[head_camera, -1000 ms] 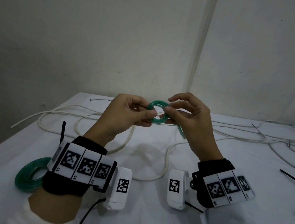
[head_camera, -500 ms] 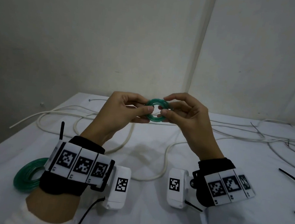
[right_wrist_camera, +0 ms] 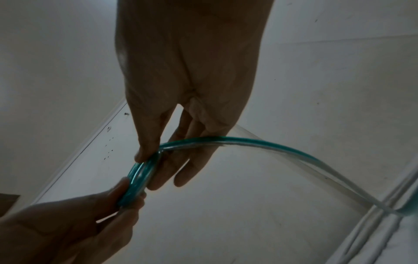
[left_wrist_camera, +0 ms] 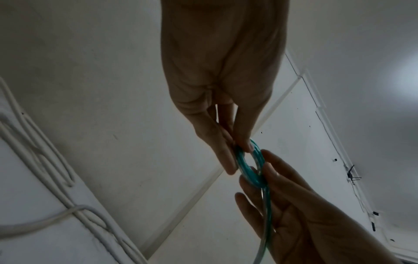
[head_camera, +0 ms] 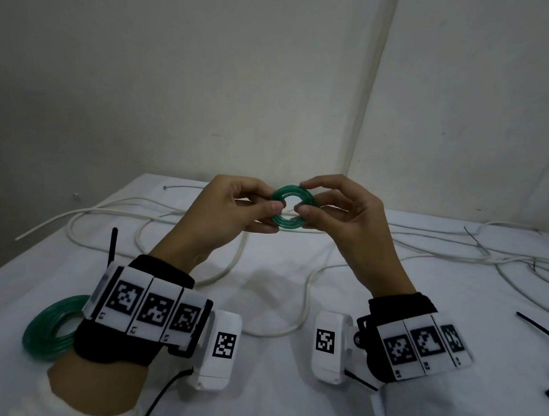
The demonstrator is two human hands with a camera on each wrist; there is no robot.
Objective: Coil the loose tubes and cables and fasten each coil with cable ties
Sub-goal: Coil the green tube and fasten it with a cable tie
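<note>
Head view: the left hand (head_camera: 232,206) and right hand (head_camera: 340,215) are pinching a small green tube coil (head_camera: 292,208) above the counter (head_camera: 271,310); since a second ago it is looking tighter. Wrist views: fingers (left_wrist_camera: 243,141) are clamping its rim; a loose tail (right_wrist_camera: 294,155) is remaining, so tying must wait.

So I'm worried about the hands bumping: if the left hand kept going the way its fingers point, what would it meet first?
Probably the right hand: the left hand points across the small green tube coil that both pinch, though depth is unclear.
</note>
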